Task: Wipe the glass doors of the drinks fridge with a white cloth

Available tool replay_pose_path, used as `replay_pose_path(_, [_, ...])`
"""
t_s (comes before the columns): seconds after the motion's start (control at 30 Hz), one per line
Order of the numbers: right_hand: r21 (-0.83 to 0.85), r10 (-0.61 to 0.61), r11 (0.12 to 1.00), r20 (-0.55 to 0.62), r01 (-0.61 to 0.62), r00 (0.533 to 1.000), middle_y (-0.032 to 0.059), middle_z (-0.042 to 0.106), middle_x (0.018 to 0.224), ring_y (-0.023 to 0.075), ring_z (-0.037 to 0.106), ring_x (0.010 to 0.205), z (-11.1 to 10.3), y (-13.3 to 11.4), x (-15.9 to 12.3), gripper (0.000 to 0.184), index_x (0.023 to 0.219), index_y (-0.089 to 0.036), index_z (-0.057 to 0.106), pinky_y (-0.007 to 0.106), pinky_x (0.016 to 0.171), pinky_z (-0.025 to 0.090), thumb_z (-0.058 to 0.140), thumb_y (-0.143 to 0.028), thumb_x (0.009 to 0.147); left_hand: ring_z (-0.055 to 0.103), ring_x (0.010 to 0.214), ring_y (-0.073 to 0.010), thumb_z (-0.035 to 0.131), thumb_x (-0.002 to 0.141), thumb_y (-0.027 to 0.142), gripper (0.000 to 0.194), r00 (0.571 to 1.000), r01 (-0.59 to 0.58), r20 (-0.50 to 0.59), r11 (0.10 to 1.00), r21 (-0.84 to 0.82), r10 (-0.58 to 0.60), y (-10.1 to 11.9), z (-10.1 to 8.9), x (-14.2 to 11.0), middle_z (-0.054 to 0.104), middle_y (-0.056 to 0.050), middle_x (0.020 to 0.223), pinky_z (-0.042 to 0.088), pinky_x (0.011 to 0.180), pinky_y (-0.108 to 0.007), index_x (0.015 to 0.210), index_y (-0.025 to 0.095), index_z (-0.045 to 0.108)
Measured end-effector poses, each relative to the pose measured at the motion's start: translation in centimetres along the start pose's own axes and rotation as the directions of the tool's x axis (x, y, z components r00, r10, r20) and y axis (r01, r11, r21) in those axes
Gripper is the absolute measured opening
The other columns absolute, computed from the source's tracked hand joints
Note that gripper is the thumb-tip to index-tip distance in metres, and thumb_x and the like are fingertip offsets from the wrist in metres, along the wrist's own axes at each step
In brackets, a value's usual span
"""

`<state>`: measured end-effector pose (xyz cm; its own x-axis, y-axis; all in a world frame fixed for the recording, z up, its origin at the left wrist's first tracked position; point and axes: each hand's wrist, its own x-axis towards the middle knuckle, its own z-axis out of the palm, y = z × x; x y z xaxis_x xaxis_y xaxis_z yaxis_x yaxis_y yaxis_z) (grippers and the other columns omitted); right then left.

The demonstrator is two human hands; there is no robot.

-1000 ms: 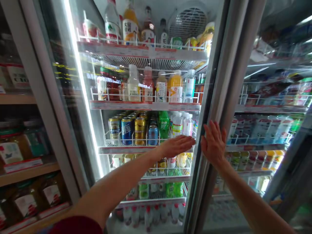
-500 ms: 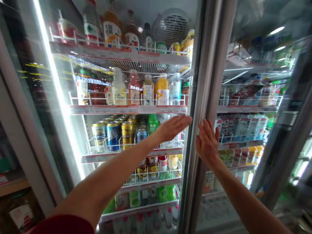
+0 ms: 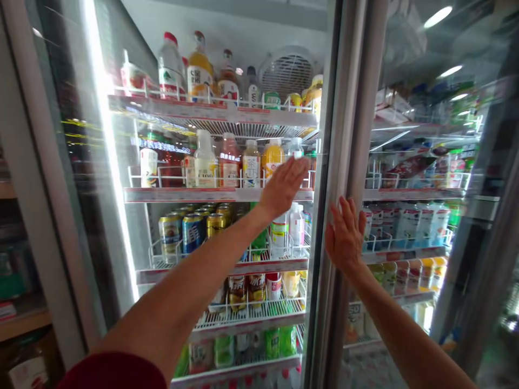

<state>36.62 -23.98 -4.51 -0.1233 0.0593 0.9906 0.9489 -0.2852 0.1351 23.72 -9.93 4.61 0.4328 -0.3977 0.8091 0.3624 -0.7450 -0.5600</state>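
My left hand (image 3: 284, 185) is raised with its fingers stretched out to the right and nothing in it. It covers part of the drinks behind it, below a blue-and-white bottle (image 3: 295, 147) and beside an orange juice bottle (image 3: 273, 156). Whether it touches the glass I cannot tell. My right hand (image 3: 344, 235) lies open against the metal door frame (image 3: 344, 146) of the drinks fridge, fingers pointing up. Under my left arm, several beer cans (image 3: 193, 231) and clear bottles (image 3: 279, 235) stand on a wire shelf.
Wire shelves with white price rails (image 3: 178, 195) hold rows of bottles and cans. A round fan grille (image 3: 287, 70) sits at the top back. On the right, another glazed section holds cartons (image 3: 418, 222). A wooden shelf (image 3: 28, 334) with jars is at lower left.
My left hand has risen from the beer-can shelf's height to the bottle shelf above. My right hand stays flat on the door frame. The view has swung somewhat to the right.
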Motion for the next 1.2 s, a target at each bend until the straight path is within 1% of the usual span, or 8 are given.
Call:
replay_pose_path(0.13, [0.015,0.007,1.0,0.004,-0.007,1.0,0.0063,0.03,0.146,0.0245,0.026,0.135,0.3,-1.1,1.0,0.06,0.14,-0.028,0.022,0.05,0.108,0.02,0.042,-0.019,0.085,0.016,0.137,-0.0198,0.034,0.083,0.005,0.058,0.953,-0.261,0.148,0.964,-0.048,0.266,-0.2,-0.9,-0.9,0.033,-0.006,0.143,0.024,0.112,-0.038,0.139,0.016,0.022])
replay_pose_path(0.3, [0.034,-0.01,0.999,0.003,0.01,1.0,0.0076,0.031,0.145,0.0249,0.027,0.134,0.9,-2.9,1.9,0.059,0.14,-0.028,0.022,0.052,0.107,0.022,0.043,-0.02,0.085,0.012,0.137,-0.0241,0.029,0.087,0.01,0.055,0.978,0.19,-0.109,0.978,0.092,-0.179,-3.8,-3.1,-1.8,0.029,-0.008,0.145,0.026,0.11,-0.045,0.14,0.018,0.021])
replay_pose_path(0.47, [0.094,-0.075,0.993,0.032,0.071,0.997,0.0058,0.03,0.146,0.0243,0.027,0.134,2.3,-6.0,1.8,0.059,0.14,-0.029,0.022,0.051,0.108,0.022,0.042,-0.02,0.086,0.016,0.137,-0.0203,0.034,0.085,0.009,0.062,0.992,-0.115,0.06,0.991,0.071,0.111,-3.7,-4.5,-7.2,0.035,-0.006,0.142,0.03,0.11,-0.038,0.142,0.021,0.013])
replay_pose_path(0.63, [0.173,-0.105,0.98,0.051,0.095,0.993,0.0032,0.026,0.148,0.0235,0.025,0.135,3.5,-9.4,1.8,0.062,0.141,-0.032,0.018,0.05,0.109,0.019,0.042,-0.019,0.085,0.013,0.137,-0.0239,0.037,0.086,0.013,0.059,0.956,0.28,-0.142,0.943,0.181,-0.257,-5.6,-7.1,-12.6,0.028,-0.009,0.145,0.03,0.109,-0.045,0.141,0.023,0.017])
replay_pose_path(0.83, [0.262,-0.183,0.952,0.083,0.156,0.98,0.0027,0.025,0.148,0.0219,0.024,0.136,5.0,-13.0,0.9,0.062,0.141,-0.031,0.018,0.048,0.11,0.017,0.043,-0.019,0.085,0.02,0.136,-0.0158,0.045,0.085,0.017,0.052,0.943,-0.277,0.214,0.958,0.074,0.256,-4.5,-9.6,-21.7,0.034,0.0,0.144,0.028,0.111,-0.032,0.135,0.023,0.033])
replay_pose_path(0.93, [0.284,-0.183,0.946,0.084,0.153,0.979,0.0034,0.026,0.148,0.0227,0.025,0.135,5.6,-14.5,0.6,0.062,0.141,-0.031,0.019,0.05,0.11,0.017,0.042,-0.02,0.085,0.02,0.136,-0.0168,0.041,0.087,0.016,0.055,0.996,0.061,0.045,0.98,0.188,-0.071,-6.8,-11.2,-24.0,0.03,-0.001,0.145,0.03,0.11,-0.034,0.138,0.027,0.026])
replay_pose_path(1.03, [0.303,-0.182,0.941,0.087,0.148,0.979,0.0043,0.027,0.147,0.0231,0.026,0.135,6.1,-16.5,0.4,0.062,0.141,-0.031,0.019,0.05,0.109,0.018,0.043,-0.019,0.085,0.012,0.137,-0.0271,0.038,0.087,0.015,0.058,0.929,0.365,-0.163,0.897,0.251,-0.332,-8.8,-12.3,-25.3,0.014,-0.012,0.149,0.029,0.109,-0.048,0.141,0.019,0.016])
replay_pose_path(1.2, [0.351,-0.274,0.909,0.097,0.225,0.957,0.0042,0.029,0.146,0.0229,0.027,0.134,6.4,-20.3,0.0,0.065,0.141,-0.032,0.016,0.05,0.109,0.02,0.044,-0.018,0.084,0.032,0.131,-0.0194,0.045,0.085,0.013,0.057,0.986,0.163,-0.009,0.969,0.186,-0.164,-8.3,-13.1,-28.2,0.042,-0.002,0.138,0.039,0.104,-0.036,0.137,0.03,0.027])
